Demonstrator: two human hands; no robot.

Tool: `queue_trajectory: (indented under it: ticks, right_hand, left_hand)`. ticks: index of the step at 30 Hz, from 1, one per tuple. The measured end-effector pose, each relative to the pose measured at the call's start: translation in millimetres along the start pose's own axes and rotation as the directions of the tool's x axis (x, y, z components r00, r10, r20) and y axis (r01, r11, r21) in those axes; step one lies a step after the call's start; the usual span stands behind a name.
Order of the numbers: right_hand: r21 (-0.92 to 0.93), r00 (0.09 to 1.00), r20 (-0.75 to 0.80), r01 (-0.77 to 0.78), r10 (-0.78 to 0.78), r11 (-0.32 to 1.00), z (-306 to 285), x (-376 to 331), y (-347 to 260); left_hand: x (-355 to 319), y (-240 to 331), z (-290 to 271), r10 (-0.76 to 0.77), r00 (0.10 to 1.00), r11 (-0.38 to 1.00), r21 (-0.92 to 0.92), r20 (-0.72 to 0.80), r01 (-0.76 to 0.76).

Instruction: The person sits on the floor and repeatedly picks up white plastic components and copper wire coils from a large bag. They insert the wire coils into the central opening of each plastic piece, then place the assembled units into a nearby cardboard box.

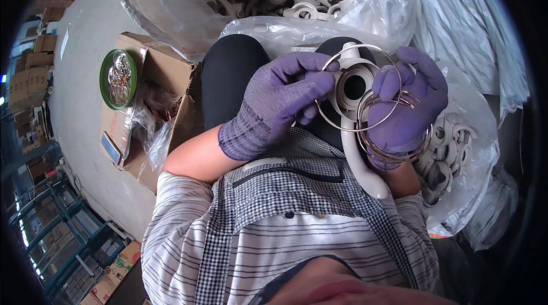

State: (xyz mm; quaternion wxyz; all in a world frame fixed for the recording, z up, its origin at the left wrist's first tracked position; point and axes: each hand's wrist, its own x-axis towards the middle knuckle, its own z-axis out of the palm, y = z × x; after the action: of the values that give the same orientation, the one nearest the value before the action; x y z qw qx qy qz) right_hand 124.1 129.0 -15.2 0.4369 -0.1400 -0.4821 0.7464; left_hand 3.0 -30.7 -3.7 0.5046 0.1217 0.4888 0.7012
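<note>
My left hand (279,94), in a purple knit glove, pinches a thin metal ring (318,103) between thumb and fingertips. That ring lies in front of a cream plastic part (365,175), which has a round collar and a long curved handle hanging toward my apron. My right hand (408,111), also gloved in purple, is closed at the right side of the collar, its fingertips partly hidden. Several more metal rings (425,148) hang looped around my right hand and wrist. The thin ring's right side crosses my right fingers.
Beyond my knees, a plastic-lined container (257,26) holds many cream collar pieces (311,11). More pieces (448,156) fill a clear bag at right. At left stands an open cardboard box (168,68) bearing a green round tub (103,91) of shiny metal bits and a phone-like object (110,148).
</note>
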Motion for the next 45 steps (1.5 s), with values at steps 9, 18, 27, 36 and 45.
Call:
queue_trajectory:
  ticks: [9,18,27,36,45]
  right_hand:
    - [-0.032,0.996,0.073,0.06,-0.057,0.998,-5.1,2.4,2.9]
    - [-0.193,0.998,-0.034,0.045,-0.052,0.98,12.2,0.4,3.9]
    - [-0.589,0.9,0.436,0.309,-0.028,0.746,2.2,-0.7,0.9]
    - [-0.48,0.956,0.292,0.179,-0.036,0.859,-7.9,-4.8,9.4]
    - [-0.859,0.978,0.196,0.136,0.071,0.494,-41.8,-15.2,-33.0]
  left_hand:
    - [-2.7,0.9,2.9,0.102,0.994,0.993,0.057,-0.034,-0.1]
    - [-8.1,6.9,0.9,0.047,0.999,0.998,-0.03,-0.02,-0.048]
    - [12.6,2.0,-16.6,-0.269,0.854,0.91,-0.173,0.445,0.377]
    - [35.0,-6.2,-8.7,0.559,0.695,0.419,0.569,0.452,-0.707]
    - [42.2,-20.6,-12.9,0.396,0.733,0.439,0.588,0.552,-0.68]
